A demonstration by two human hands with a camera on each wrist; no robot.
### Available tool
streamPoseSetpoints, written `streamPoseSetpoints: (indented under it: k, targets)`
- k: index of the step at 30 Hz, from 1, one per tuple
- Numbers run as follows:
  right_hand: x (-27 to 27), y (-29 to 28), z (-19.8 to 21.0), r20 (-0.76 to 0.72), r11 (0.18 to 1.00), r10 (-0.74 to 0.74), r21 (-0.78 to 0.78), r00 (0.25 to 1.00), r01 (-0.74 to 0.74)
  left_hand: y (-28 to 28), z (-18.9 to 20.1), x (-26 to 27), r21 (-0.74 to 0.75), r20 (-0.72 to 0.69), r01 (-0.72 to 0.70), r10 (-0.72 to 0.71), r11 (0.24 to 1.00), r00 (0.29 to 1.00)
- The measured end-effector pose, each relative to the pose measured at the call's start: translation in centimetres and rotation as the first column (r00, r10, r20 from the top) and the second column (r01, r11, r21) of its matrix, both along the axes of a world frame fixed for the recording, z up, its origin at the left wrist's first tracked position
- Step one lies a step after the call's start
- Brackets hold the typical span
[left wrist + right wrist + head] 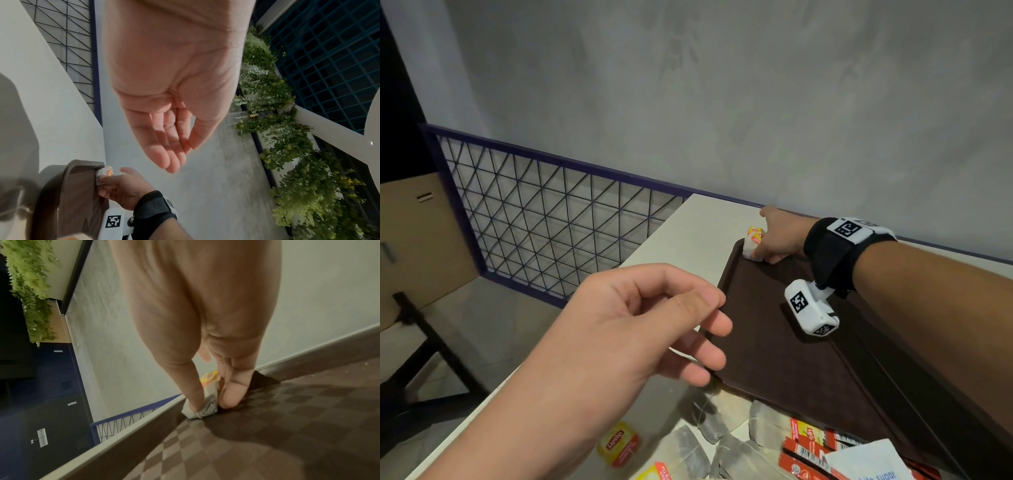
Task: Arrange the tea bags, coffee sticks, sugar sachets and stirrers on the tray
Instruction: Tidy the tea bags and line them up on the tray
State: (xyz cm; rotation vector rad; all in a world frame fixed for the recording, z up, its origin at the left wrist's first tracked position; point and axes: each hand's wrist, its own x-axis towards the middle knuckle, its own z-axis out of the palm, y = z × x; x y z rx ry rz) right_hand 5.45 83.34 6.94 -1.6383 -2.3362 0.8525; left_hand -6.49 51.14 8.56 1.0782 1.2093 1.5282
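Tea bag [752,244] upright in our right hand [779,236] pinch, tray [808,370] far corner. Left hand [626,329] loose, empty, nearer loose tea bags [722,442] below near edge.

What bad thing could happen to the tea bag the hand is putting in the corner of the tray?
The right hand pinches a tea bag upright against the far corner rim of the brown tray. Once let go, it might flop over or tip outside the rim. The fingers squeeze the paper hard, so it could crumple or tear. The left hand hovers empty above the loose tea bags near the table edge and could knock one off.
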Motion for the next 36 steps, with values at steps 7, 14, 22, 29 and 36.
streamPoseSetpoints:
  k: [7,14,22,29,36]
  targets:
    - [0.7,-0.9,0.9,0.148,0.985,-0.020,0.171,0.989,-0.006,0.0,0.1,0.1,-0.020,-0.016,0.001,-0.002,1.000,1.000]
    - [5.5,-10.0,5.6,0.208,0.982,0.079,0.149,0.975,-0.112,-1.6,1.6,0.6,-0.004,-0.190,-0.035,0.034,0.999,0.981]
    - [11.9,-32.8,8.7,0.301,0.901,0.347,0.157,0.888,-0.405,-7.4,3.7,2.7,0.073,-0.373,0.014,0.014,0.997,0.928]
    - [15.8,-46.6,3.9,0.501,0.764,0.514,0.101,0.696,-0.637,-15.7,0.3,4.7,-0.050,-0.620,0.000,-0.031,0.999,0.784]
    - [17.6,-50.3,-1.3,0.548,0.818,0.348,0.219,0.760,-0.532,-20.9,-7.2,8.3,0.095,-0.887,0.071,0.052,0.993,0.459]
